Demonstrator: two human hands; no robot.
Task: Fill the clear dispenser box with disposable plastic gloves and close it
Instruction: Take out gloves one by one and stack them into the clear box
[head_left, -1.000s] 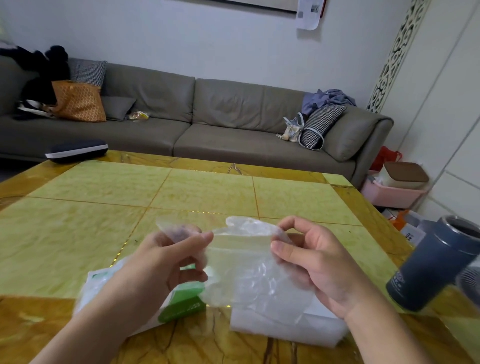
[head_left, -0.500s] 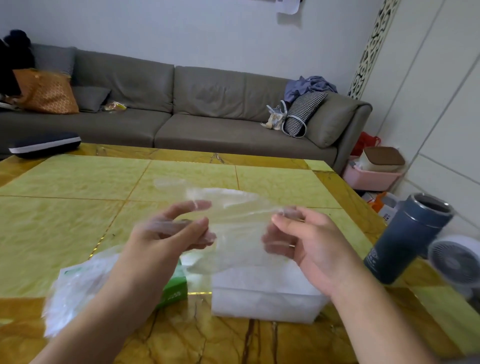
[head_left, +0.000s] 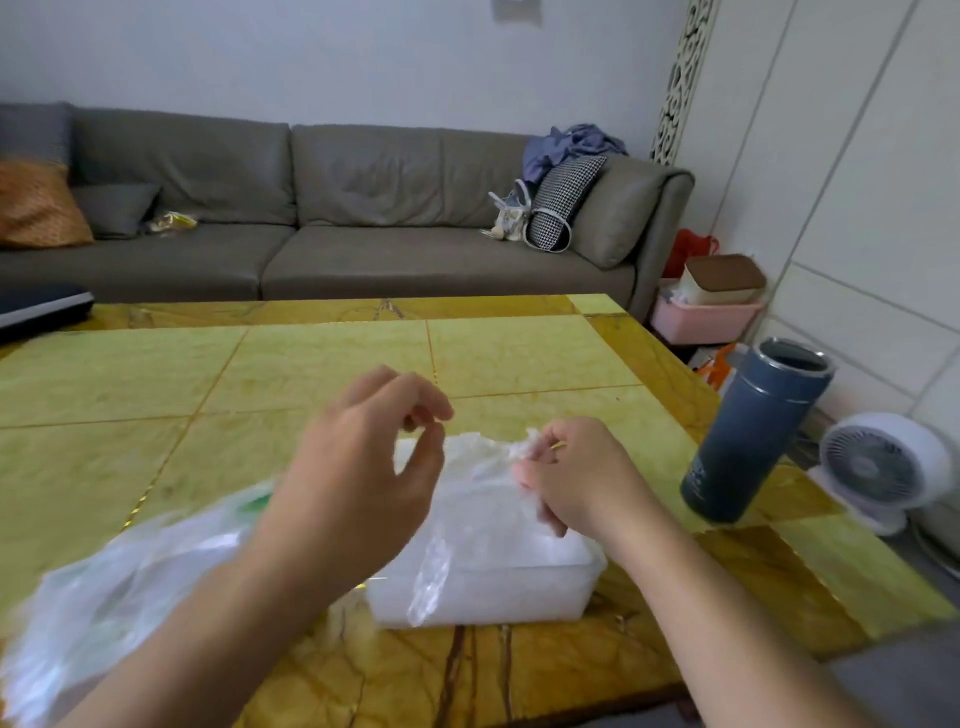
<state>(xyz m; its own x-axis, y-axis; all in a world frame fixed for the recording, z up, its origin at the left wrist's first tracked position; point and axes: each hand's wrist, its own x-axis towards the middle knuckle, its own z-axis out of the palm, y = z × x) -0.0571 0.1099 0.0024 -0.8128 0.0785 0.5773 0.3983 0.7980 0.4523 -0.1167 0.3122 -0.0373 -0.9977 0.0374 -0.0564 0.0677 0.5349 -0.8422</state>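
While the right hand (head_left: 566, 478) pinches a thin crumpled clear plastic glove (head_left: 483, 467) over the translucent rectangular dispenser box (head_left: 483, 592) on the counter (head_left: 311, 374), left hand (head_left: 363, 467) loosely curled, empty: filling step; next, tuck glove inside.

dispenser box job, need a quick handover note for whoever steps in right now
Left hand: above the box, fingers loosely curled, holding nothing visible.
Right hand: pinches a clear glove over the dispenser box.
The box sits on the table with gloves inside; the glove pack lies to its left.
Done: some gloves in.
Left: tuck this glove in, add the rest, close the box.
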